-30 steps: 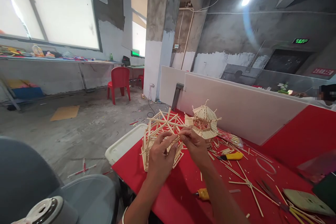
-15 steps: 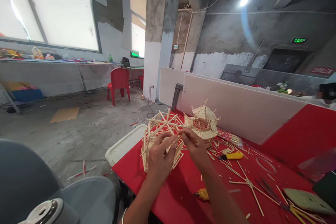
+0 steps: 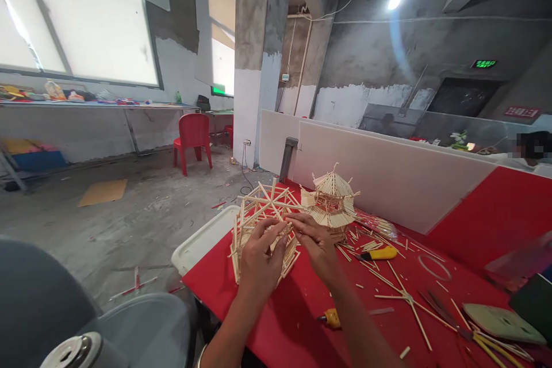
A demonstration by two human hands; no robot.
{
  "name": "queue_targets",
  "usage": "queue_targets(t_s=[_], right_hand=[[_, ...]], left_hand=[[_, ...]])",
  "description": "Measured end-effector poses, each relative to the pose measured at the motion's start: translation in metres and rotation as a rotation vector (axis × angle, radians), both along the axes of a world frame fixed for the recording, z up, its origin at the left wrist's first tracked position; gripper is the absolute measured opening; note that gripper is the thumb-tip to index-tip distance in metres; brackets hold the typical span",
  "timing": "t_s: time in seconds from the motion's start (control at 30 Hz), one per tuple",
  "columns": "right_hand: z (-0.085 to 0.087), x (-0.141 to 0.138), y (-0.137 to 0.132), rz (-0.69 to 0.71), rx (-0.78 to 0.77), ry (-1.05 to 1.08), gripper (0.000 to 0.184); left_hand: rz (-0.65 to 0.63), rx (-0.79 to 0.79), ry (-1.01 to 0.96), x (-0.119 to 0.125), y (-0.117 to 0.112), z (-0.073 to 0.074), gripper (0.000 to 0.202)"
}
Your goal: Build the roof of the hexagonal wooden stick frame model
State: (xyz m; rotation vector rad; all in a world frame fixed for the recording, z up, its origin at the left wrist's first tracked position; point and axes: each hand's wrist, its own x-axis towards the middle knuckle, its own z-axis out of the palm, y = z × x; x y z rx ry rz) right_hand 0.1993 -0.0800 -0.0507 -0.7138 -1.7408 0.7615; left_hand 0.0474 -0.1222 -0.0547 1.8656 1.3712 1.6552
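A lattice frame of pale bamboo sticks [image 3: 254,213] stands near the left end of the red table [image 3: 302,322]. My left hand [image 3: 259,259] grips its near side, fingers curled on the sticks. My right hand [image 3: 313,241] pinches a stick at the frame's upper right edge. Just behind my right hand stands a small stick pagoda model [image 3: 330,201] with a tiered roof.
Loose sticks [image 3: 401,296], a yellow utility knife [image 3: 379,253], a yellow-handled tool [image 3: 330,317], a ring [image 3: 435,267] and flat cut-outs [image 3: 502,322] lie on the table. A white tray [image 3: 202,238] sits at the left edge, a white partition [image 3: 388,172] behind. Another person sits far right.
Both hands have stayed on the stick frame, with the fingers shifting slightly along its upper edge. The view has drifted a little to the right.
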Motion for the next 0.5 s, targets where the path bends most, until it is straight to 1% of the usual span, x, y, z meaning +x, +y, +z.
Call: queue_targets(t_s=[0.2, 0.5], right_hand=[[-0.0001, -0.0012, -0.0015, -0.001, 0.005, -0.001, 0.044], [0.0014, -0.0029, -0.0028, -0.030, 0.057, -0.023, 0.047]], left_hand=[[-0.010, -0.016, -0.009, -0.0020, 0.0001, -0.0026, 0.027], [0.005, -0.026, 0.000, -0.0029, 0.0005, -0.0023, 0.028]])
